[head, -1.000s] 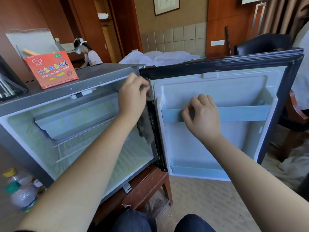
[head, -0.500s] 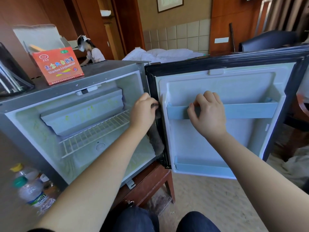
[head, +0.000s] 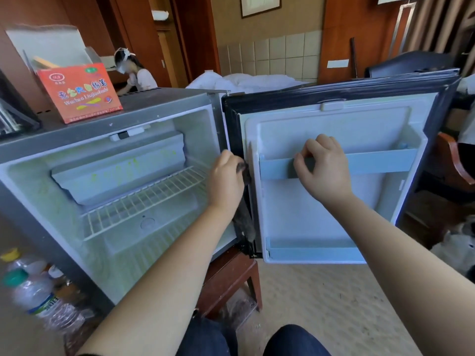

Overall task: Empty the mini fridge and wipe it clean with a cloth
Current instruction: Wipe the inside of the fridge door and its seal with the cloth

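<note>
The mini fridge (head: 77, 145) stands open on a low wooden stand, its inside bare except for a wire shelf (head: 144, 201) and yellow-green stains. Its door (head: 334, 119) swings wide to the right. My left hand (head: 226, 183) grips a dark grey cloth (head: 244, 222) against the hinge-side edge between cabinet and door; the cloth hangs down below my fist. My right hand (head: 323, 168) holds the pale blue upper door shelf rail (head: 380, 163), fingers curled over its top.
A red cardboard box (head: 79, 93) sits on the fridge top. Several plastic bottles (head: 33, 291) stand on the floor at the lower left. A person sits behind the fridge, near a bed. A dark chair (head: 449, 163) is right of the door. My knees are at the bottom.
My left hand has slid the cloth down the hinge-side edge from the top corner to mid height. My right hand has kept its hold on the door rail.
</note>
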{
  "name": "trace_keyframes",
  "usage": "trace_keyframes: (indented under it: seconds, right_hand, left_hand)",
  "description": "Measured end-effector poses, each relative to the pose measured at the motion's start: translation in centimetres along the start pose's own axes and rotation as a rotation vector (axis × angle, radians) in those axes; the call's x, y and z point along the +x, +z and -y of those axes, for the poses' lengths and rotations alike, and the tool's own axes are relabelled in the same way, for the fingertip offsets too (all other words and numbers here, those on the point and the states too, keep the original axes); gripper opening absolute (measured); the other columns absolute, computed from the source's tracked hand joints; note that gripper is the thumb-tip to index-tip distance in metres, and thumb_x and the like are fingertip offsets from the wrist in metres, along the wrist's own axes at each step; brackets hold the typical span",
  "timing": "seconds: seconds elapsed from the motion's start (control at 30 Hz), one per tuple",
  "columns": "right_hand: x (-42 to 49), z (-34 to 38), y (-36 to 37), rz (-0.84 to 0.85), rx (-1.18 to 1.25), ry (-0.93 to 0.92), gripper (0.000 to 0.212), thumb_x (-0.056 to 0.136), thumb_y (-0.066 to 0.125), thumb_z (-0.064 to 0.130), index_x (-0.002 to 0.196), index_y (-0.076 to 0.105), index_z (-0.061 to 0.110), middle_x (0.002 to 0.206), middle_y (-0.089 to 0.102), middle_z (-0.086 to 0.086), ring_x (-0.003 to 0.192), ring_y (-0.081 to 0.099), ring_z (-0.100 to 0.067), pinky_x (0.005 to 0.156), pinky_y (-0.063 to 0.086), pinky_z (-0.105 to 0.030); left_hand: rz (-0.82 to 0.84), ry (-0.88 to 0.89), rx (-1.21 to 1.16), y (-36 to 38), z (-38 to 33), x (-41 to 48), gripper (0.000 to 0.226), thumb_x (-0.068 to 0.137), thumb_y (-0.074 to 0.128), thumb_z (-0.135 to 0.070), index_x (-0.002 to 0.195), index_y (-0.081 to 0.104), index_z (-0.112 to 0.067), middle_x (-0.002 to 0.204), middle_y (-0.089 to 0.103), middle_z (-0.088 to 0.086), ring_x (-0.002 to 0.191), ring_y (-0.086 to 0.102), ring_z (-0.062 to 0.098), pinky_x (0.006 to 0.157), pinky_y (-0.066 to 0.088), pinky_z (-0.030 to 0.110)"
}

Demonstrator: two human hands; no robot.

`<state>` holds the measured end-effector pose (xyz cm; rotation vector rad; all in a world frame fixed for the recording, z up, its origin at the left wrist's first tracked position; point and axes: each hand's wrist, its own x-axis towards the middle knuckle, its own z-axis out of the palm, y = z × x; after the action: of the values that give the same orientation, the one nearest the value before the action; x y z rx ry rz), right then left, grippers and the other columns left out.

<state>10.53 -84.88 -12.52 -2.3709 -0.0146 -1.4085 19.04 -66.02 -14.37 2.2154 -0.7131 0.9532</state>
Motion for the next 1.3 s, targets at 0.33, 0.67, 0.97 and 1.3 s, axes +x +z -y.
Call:
trace_keyframes:
  seconds: [0.33,0.67,0.97,1.3]
  right_hand:
    - [0.0,0.1,-0.2,0.018,-0.017,0.010,0.019,0.085,0.052,0.017,0.071,0.046,0.006,0.074,0.039,-0.001,0.073,0.037,-0.022,0.060,0.025,-0.030]
    - [-0.1,0.2,0.1,-0.021,-0.015,-0.013,0.017,0.083,0.055,0.012,0.069,0.046,0.006,0.073,0.037,-0.001,0.072,0.034,-0.020,0.060,0.018,-0.029]
    - [-0.2,0.3,0.0,-0.006,-0.020,-0.009,0.017,0.084,0.053,0.013,0.070,0.046,0.004,0.073,0.040,-0.005,0.072,0.036,-0.022,0.060,0.022,-0.030]
    - [-0.2,0.2,0.2,-0.017,-0.011,-0.012,0.019,0.085,0.052,0.015,0.071,0.048,0.004,0.073,0.041,-0.005,0.072,0.037,-0.022,0.060,0.029,-0.031]
  left_hand:
    - [-0.113,0.047,-0.082,-5.5,-2.4,5.9,0.013,0.083,0.069,-0.008,0.095,0.072,-0.009,0.092,0.062,0.003,0.081,0.055,0.016,0.071,0.036,0.020]
    - [-0.024,0.001,-0.070,-0.1,-0.3,-0.6,0.009,0.076,0.065,0.008,0.077,0.061,0.000,0.081,0.056,0.014,0.071,0.057,0.029,0.060,0.034,0.026]
    - [-0.177,0.064,-0.108,-5.4,-2.5,6.4,0.005,0.081,0.073,-0.009,0.082,0.068,-0.007,0.095,0.052,0.006,0.073,0.048,0.011,0.067,0.032,0.013]
    - [0.120,0.160,-0.042,1.7,2.4,-3.5,0.015,0.073,0.063,0.013,0.084,0.063,0.003,0.090,0.060,0.017,0.081,0.061,0.032,0.068,0.054,0.044]
